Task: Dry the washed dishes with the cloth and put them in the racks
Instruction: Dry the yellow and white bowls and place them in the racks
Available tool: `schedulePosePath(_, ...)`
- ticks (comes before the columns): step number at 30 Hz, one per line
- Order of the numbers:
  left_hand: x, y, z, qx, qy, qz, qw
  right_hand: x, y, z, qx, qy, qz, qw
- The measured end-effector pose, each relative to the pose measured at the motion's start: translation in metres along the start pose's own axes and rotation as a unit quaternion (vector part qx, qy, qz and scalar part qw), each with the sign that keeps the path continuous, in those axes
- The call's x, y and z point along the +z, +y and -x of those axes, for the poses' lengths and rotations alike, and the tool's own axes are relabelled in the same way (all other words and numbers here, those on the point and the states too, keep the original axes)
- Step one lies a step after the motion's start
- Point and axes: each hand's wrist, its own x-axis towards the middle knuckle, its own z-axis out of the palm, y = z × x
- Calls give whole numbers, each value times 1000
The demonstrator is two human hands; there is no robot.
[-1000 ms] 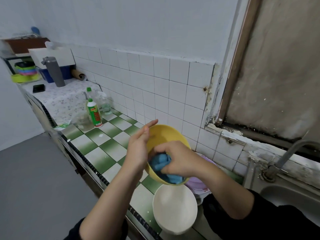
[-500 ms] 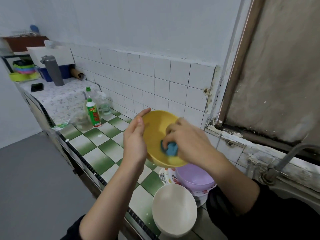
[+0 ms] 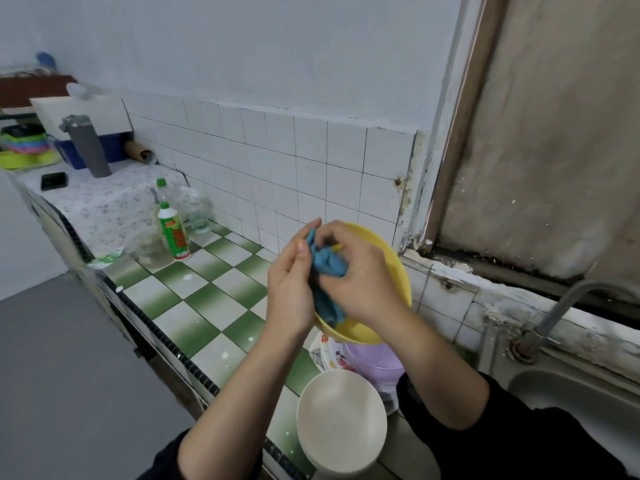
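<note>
Head view: I hold the yellow bowl (image 3: 388, 271) tilted on edge in the air above the right end of the counter (image 3: 194, 306), over the purple bowl (image 3: 374, 362) and patterned plate (image 3: 329, 351). My left hand (image 3: 291, 292) lies against its left rim, fingers straight and together. My right hand (image 3: 360, 278) curls its fingers round the bunched blue cloth (image 3: 327, 268), pressing it inside the bowl at that rim. A cream bowl (image 3: 341, 420) sits at the counter's front edge.
</note>
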Motion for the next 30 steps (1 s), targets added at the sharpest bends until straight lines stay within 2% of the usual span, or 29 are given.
schedulePosePath(2,-2,-1,-1,-5,-9,-10,1000,-3,-2,4,6,-67,10,998)
schedulePosePath(5,1,-3,8,2,-28,-35,999,-17,3,-1,-7,-19,137,990)
schedulePosePath(7,2,-6,12,17,-24,-52,998,-19,1,2,5,-29,105,994)
schedulePosePath(9,-3,-2,8,22,-7,-50,998,-14,-3,12,18,-135,2,991)
schedulePosePath(11,-14,3,0,18,18,-72,997,-18,-5,20,22,-247,-37,968)
schedulePosePath(13,-24,3,-5,-1,26,-92,995,-36,-6,18,22,-347,5,938)
schedulePosePath(16,-23,0,-2,-34,1,-104,994,-59,-4,12,-7,-464,157,872)
schedulePosePath(18,-22,-5,3,-35,-23,-135,990,-64,-1,9,-41,-479,183,857)
schedulePosePath(20,-27,-6,5,-25,-69,-214,974,-70,2,7,-47,-483,147,862)
schedulePosePath(21,-34,-8,5,-12,-113,-298,948,-74,3,5,-39,-488,127,862)
schedulePosePath(23,-42,-6,6,6,-235,-476,847,-83,3,0,-10,-504,90,859)
schedulePosePath(24,-44,-3,6,5,-295,-517,803,-87,3,-3,4,-513,73,855)
schedulePosePath(25,-44,0,8,-5,-343,-519,783,-91,2,-6,15,-521,59,851)
schedulePosePath(28,-46,4,16,-29,-417,-454,787,-101,4,-13,26,-502,7,865)
schedulePosePath(30,-47,0,20,-58,-405,-393,824,-106,9,-16,27,-426,-29,904)
